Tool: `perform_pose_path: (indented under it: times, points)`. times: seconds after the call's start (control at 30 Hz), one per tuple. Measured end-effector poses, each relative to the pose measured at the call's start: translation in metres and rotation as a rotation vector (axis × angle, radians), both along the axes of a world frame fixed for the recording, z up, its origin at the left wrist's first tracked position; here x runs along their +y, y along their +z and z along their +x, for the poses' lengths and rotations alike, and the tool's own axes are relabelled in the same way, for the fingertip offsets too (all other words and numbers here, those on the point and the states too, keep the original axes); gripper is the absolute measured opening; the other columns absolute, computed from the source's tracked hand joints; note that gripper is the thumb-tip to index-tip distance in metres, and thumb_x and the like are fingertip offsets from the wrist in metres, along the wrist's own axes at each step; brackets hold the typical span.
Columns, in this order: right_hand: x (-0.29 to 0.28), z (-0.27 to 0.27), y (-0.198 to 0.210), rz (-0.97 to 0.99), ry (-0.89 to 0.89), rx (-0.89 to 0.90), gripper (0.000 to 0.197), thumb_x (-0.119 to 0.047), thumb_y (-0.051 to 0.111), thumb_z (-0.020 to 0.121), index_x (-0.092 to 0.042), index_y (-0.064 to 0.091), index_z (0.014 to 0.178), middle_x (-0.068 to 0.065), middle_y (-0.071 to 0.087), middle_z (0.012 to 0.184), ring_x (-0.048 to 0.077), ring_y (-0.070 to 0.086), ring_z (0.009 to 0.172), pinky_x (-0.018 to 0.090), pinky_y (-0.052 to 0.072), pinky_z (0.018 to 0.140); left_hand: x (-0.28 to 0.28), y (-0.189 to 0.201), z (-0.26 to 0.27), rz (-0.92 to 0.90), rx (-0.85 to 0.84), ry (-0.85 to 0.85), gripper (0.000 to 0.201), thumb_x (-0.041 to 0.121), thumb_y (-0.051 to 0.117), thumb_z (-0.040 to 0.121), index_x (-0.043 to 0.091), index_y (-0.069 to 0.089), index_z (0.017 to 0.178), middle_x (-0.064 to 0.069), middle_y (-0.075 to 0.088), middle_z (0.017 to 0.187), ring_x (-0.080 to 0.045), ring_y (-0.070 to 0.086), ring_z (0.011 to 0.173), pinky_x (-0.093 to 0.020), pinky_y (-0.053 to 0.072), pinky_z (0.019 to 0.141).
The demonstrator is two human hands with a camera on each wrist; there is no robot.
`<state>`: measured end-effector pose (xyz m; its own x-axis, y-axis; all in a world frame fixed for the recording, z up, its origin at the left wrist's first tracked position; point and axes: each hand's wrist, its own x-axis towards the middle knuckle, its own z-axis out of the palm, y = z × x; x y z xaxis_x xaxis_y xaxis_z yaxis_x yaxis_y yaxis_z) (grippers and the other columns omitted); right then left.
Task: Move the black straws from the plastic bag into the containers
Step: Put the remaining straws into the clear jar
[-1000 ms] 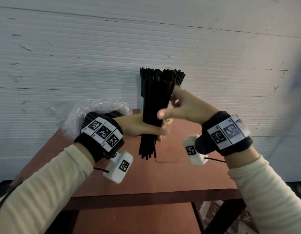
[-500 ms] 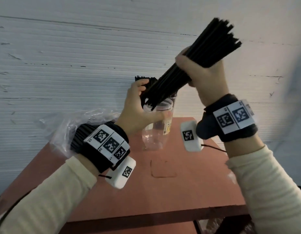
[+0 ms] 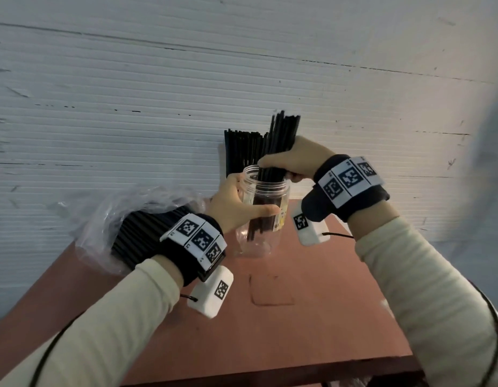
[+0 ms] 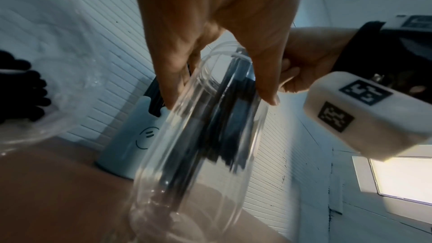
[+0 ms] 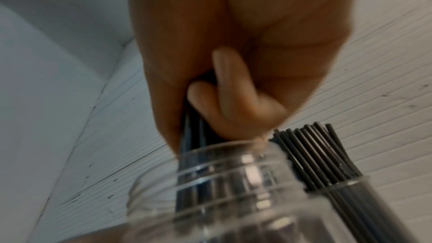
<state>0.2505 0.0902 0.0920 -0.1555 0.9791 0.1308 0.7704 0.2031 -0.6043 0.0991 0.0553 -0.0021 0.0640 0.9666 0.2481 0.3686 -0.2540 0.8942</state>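
Where anything like writing shows, it is only the black-and-white square code markers on the white wrist bands and white wrist camera housings, plus a simple line-drawn smiling face on the pale blue cup [image 4: 131, 136] behind; a yellowish label on the far jar is too blurred to read.

Thin, matte black plastic straws, a bundle [image 3: 281, 141] of them, stand nearly upright in the right hand [image 3: 298, 160], whose fingers [image 5: 224, 88] curl tightly round them just above the mouth of a clear, round plastic jar [image 3: 259, 219] with a threaded neck. Their lower ends are already inside the jar, showing dark through its glossy wall. The left hand [image 3: 236, 208] wraps the jar's side, thumb in front, holding it on the reddish-brown, smooth table [image 3: 312, 317].

Just behind, another clear container [image 5: 355, 200] is packed with upright black straws [image 3: 242, 146], touching or nearly touching the jar. To the left lies a crinkled transparent plastic bag [image 3: 102, 219] on the table, its mouth open, with a thick pack of more black straws [image 3: 141, 233] inside. A white ribbed wall panel [image 3: 130, 107] stands behind everything.
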Motion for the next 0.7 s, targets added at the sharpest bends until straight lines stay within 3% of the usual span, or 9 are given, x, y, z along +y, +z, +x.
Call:
perform_pose_path:
  times: [0.07,0.2,0.33,0.4,0.47,0.53,0.57,0.63,0.7]
  points:
    - [0.004,-0.002,0.002,-0.121,0.003,-0.081,0.048,-0.049,0.078,0.067,-0.006,0.067,0.084,0.004,0.055,0.054,0.016,0.050,0.048,0.029,0.045,0.056,0.000,0.001,-0.001,-0.008,-0.007,-0.006,0.086,0.037,0.087,0.064,0.024,0.040,0.136,0.023,0.049,0.102,-0.002,0.049,0.104,-0.016,0.035,0.082]
    - [-0.001,-0.007,0.009,-0.144,0.054,-0.167,0.092,-0.071,0.075,0.035,-0.001,0.072,0.096,0.008,0.061,0.064,0.022,0.054,0.060,0.034,0.045,0.067,-0.005,0.001,0.000,-0.004,-0.029,-0.037,0.085,0.030,0.085,0.069,0.023,0.037,0.140,0.027,0.047,0.099,0.011,0.045,0.088,-0.003,0.033,0.063]
    - [-0.013,-0.003,0.011,-0.111,0.074,-0.186,0.096,-0.077,0.072,0.038,0.000,0.071,0.095,0.009,0.062,0.066,0.022,0.054,0.059,0.034,0.046,0.066,-0.009,0.001,0.003,-0.011,-0.076,-0.064,0.076,0.019,0.083,0.073,0.022,0.039,0.134,0.025,0.049,0.099,0.013,0.048,0.083,0.000,0.039,0.060]
    - [-0.021,-0.001,0.012,-0.063,0.056,-0.187,0.091,-0.078,0.071,0.047,-0.001,0.071,0.095,0.009,0.066,0.070,0.019,0.056,0.059,0.034,0.050,0.068,-0.011,0.003,0.004,-0.020,-0.081,-0.070,0.072,0.015,0.083,0.073,0.023,0.039,0.130,0.025,0.050,0.096,0.014,0.050,0.085,0.001,0.039,0.059]
    - [-0.030,-0.001,0.014,0.018,0.033,-0.223,0.077,-0.074,0.067,0.063,-0.001,0.070,0.089,0.007,0.064,0.068,0.015,0.051,0.056,0.029,0.048,0.064,-0.011,0.005,0.004,-0.021,-0.054,-0.081,0.072,0.014,0.082,0.074,0.023,0.039,0.131,0.024,0.052,0.101,0.006,0.054,0.096,0.000,0.039,0.067]
    - [-0.039,-0.004,0.015,0.120,0.014,-0.251,0.063,-0.073,0.061,0.072,-0.010,0.060,0.070,0.002,0.046,0.058,0.012,0.039,0.050,0.025,0.034,0.054,-0.014,0.009,0.000,-0.043,0.008,-0.074,0.089,0.018,0.082,0.074,0.017,0.028,0.145,0.015,0.053,0.122,-0.005,0.051,0.114,-0.010,0.037,0.086]
    - [-0.042,-0.005,0.015,0.180,-0.009,-0.249,0.062,-0.073,0.059,0.074,-0.012,0.056,0.070,-0.001,0.043,0.060,0.012,0.039,0.052,0.025,0.033,0.055,-0.015,0.011,-0.003,-0.053,0.049,-0.064,0.098,0.020,0.082,0.074,0.015,0.020,0.149,0.007,0.048,0.136,-0.011,0.047,0.125,-0.017,0.034,0.095]
    - [-0.048,-0.008,0.013,0.301,-0.065,-0.207,0.060,-0.072,0.056,0.077,-0.015,0.057,0.094,-0.001,0.053,0.089,0.013,0.051,0.080,0.027,0.040,0.071,-0.019,0.014,-0.010,-0.042,0.096,-0.038,0.102,0.018,0.081,0.075,0.015,0.015,0.152,-0.002,0.039,0.149,-0.017,0.037,0.137,-0.025,0.031,0.104]
    - [-0.053,-0.015,0.009,0.444,-0.067,-0.096,0.057,-0.063,0.059,0.082,-0.015,0.055,0.114,0.001,0.049,0.113,0.017,0.049,0.104,0.029,0.041,0.087,-0.024,0.018,-0.022,0.028,0.115,0.031,0.089,0.015,0.078,0.077,0.017,0.026,0.149,-0.004,0.044,0.144,-0.018,0.040,0.134,-0.030,0.036,0.106]
